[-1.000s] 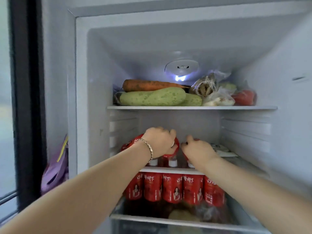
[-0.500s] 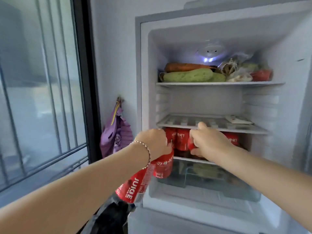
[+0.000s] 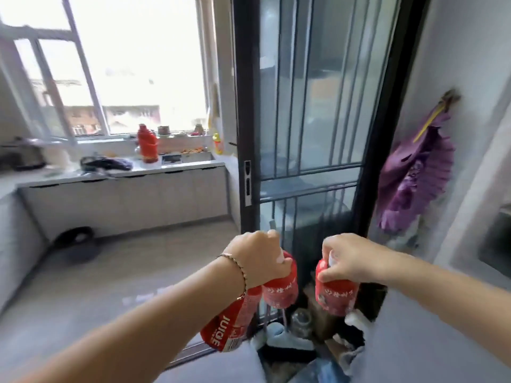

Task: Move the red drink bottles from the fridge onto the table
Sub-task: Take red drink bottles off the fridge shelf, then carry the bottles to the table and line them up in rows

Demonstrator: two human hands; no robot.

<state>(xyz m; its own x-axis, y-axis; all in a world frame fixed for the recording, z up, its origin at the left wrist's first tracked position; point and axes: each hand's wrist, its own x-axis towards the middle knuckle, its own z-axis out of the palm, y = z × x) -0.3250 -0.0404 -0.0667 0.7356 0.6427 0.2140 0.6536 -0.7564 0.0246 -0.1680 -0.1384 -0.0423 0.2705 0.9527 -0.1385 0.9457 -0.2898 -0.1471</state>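
Three red drink bottles are held in the air in the near middle of the scene, in front of a black-framed sliding glass door [image 3: 309,111] with vertical bars behind the glass. Two of them are gripped by the left hand [image 3: 257,258], whose fingers are curled round their tops. The JUICE-labelled bottle [image 3: 229,326] is hung tilted below the wrist, with its base pointing down and to the left. The second bottle [image 3: 280,291] is held just beside it on the right, nearly upright. A thin bracelet [image 3: 235,269] is worn on the left wrist. The third bottle [image 3: 336,297] is held upright by the right hand [image 3: 351,258], its white cap and neck pinched between the thumb and curled fingers. It is separated from the left hand's pair by a narrow gap. On the right wall a bunch of purple bags [image 3: 414,172] is hung from a hook. At the far left a kitchen worktop [image 3: 177,168] is seen below a bright window [image 3: 132,64]. A red flask [image 3: 148,145] stands on it near the sill, a dark bag [image 3: 106,163] lies to the left of the flask, and a pot [image 3: 22,157] is set at the far left edge. At the foot of the door, low behind the bottles, a glass jar [image 3: 301,319] is seen on the floor among clutter that is too blurred to be named.
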